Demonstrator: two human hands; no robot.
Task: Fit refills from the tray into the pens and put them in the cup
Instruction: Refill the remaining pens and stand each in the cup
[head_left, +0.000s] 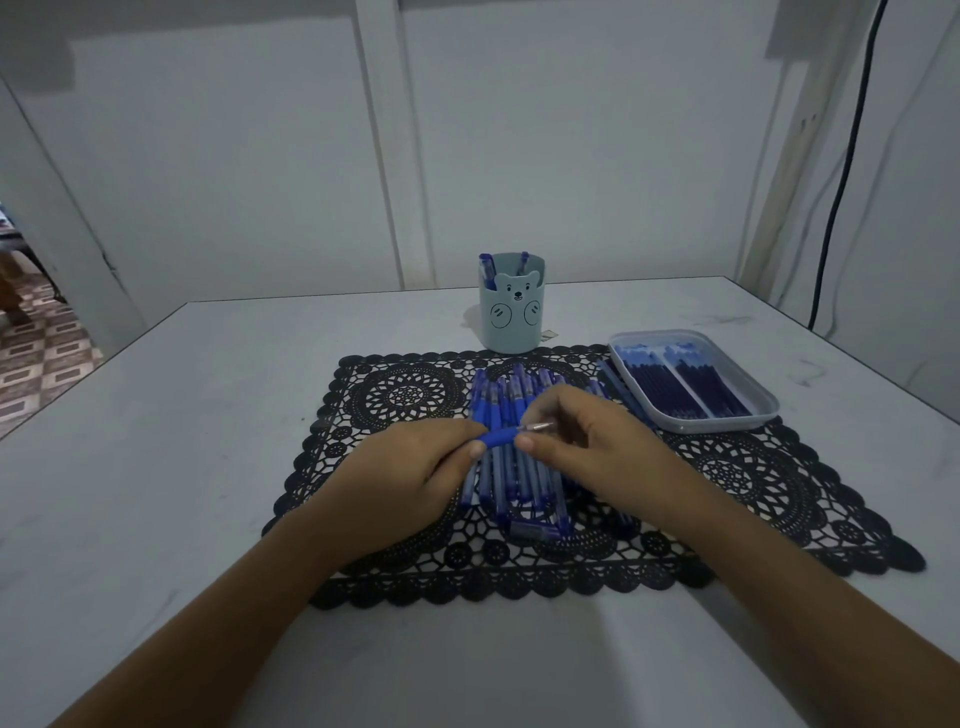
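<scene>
I see my left hand (415, 462) gripping a blue pen (500, 436) by its barrel, while my right hand (587, 441) pinches its metal tip (540, 426).

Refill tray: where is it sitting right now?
In the head view, the refill tray sits on the right, at the far right corner of the black lace mat, right of the bear cup and beyond the right hand.

Matt plastic cup (511, 317), translucent plastic tray (696, 415), metal-tipped pen (511, 435), black openwork lace-pattern mat (415, 395), smooth table (208, 415).
</scene>
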